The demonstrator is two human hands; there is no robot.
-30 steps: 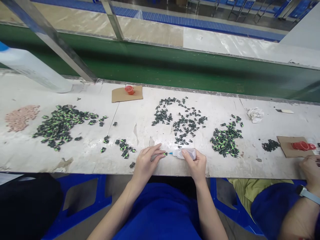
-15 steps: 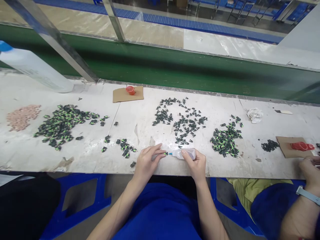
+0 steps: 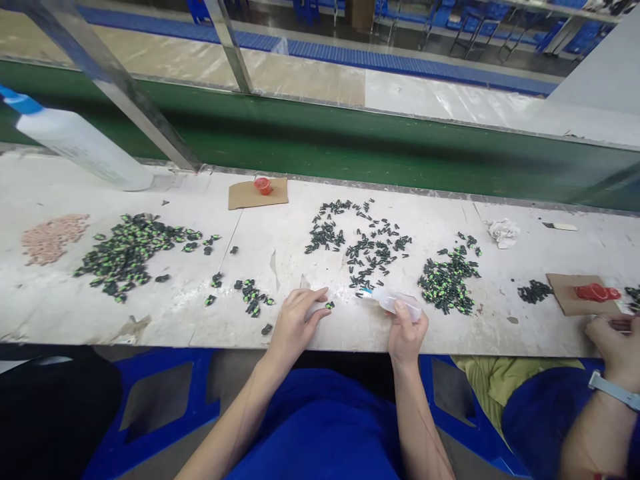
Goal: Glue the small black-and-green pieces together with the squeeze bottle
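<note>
My left hand [image 3: 295,321] rests at the front part of the table, thumb and forefinger apart. A small black and green part [image 3: 329,305] lies by those fingertips; whether they touch it is hard to tell. My right hand [image 3: 407,333] is closed around a small translucent bottle [image 3: 397,303], whose blue tip points left. The tip is beside the lower end of a scatter of small black pieces [image 3: 370,253]. A heap of black and green parts [image 3: 449,280] lies to the right of the bottle, and a small group of dark parts [image 3: 251,297] left of my left hand.
A large white bottle [image 3: 85,147] leans at the back left, above a pink heap [image 3: 53,239] and a big black-green heap [image 3: 133,250]. A red cup [image 3: 263,186] sits on cardboard [image 3: 240,195]. Another person's hand [image 3: 617,343] is at the right, near red items [image 3: 595,292].
My right hand has moved right with the bottle, and its tip has come away from the small part by my left hand. The left forefinger and thumb have spread apart. The view has shifted slightly.
</note>
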